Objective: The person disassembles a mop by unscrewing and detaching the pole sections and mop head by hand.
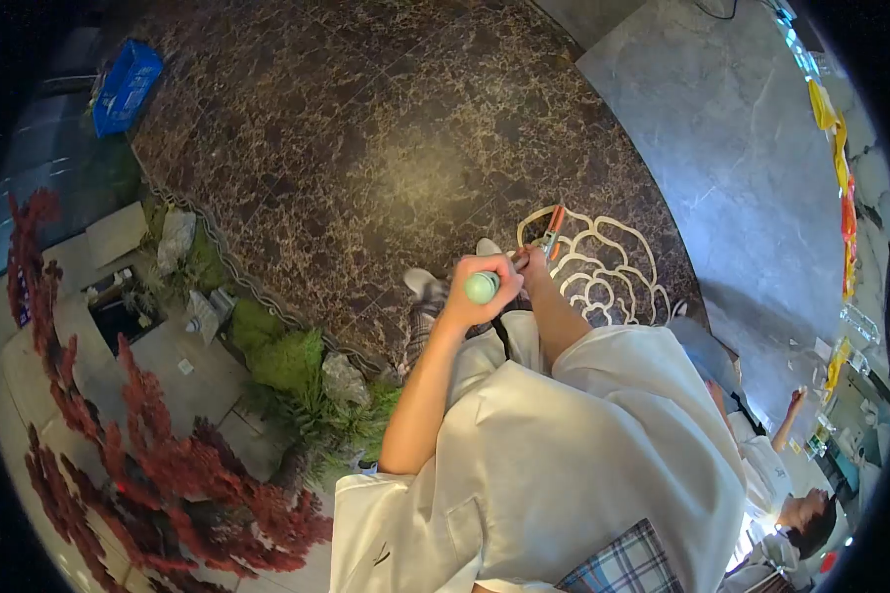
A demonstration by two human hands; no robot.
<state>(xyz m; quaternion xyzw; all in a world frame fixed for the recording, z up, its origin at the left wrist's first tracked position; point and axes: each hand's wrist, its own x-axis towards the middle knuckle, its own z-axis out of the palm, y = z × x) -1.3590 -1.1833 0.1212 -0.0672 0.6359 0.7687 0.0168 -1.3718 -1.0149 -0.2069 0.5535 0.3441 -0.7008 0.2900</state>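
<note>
My left hand [482,289] is wrapped round a handle with a rounded pale green end [482,287], held in front of my body. Just beyond it, my right hand [532,265] is closed on the darker shaft of the same long tool. An orange and grey piece [555,229] shows past my right fingers, over the dark patterned floor [346,168]; whether it joins the shaft is too small to tell. Cream flower-shaped lines [628,267] mark the floor beside it. My shoes [420,280] are partly hidden below my hands.
To the left are a red-leaved tree [158,445], green moss [267,341] and rocks [344,381]. A blue crate [127,89] stands at the upper left. Grey flooring [732,128] lies to the right. Another person in a white shirt [763,469] is at the lower right.
</note>
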